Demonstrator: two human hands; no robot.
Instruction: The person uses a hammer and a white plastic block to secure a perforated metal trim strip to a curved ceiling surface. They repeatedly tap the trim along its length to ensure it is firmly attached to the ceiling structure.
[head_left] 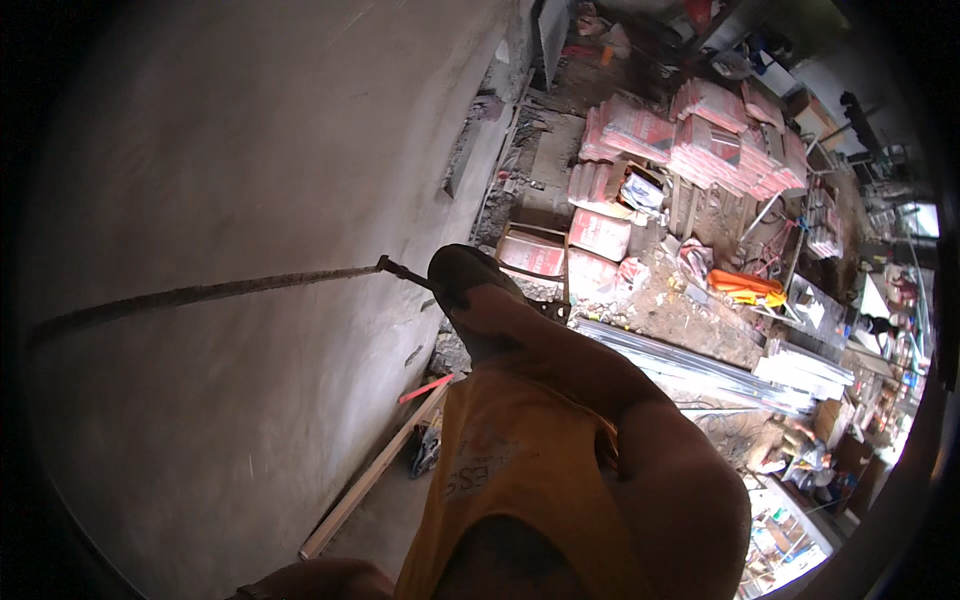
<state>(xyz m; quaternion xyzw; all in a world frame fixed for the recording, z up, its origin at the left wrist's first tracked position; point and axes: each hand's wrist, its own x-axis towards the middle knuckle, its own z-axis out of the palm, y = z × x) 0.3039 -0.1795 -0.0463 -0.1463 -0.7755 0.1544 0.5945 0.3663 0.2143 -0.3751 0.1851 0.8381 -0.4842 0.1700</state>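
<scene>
My right arm reaches across toward the plastered wall (250, 180). At its end, my right hand (482, 305) is closed round a dark tool (408, 274) with a narrow shank and a small, wider tip; its exact kind is hard to make out in the shadow. The tip meets the wall at the right end of a long, dark, rough groove (200, 293), which runs leftward in a slight curve. Only part of my left arm (320, 578) shows at the lower edge, and the left hand is out of sight.
Stacks of pinkish sacks (715, 145) lie on the littered floor at the upper right. Long metal profiles (690, 368) lie to the right of my arm. A wooden plank (375, 475) leans along the wall's base. Orange cloth (745, 287) lies near metal frames.
</scene>
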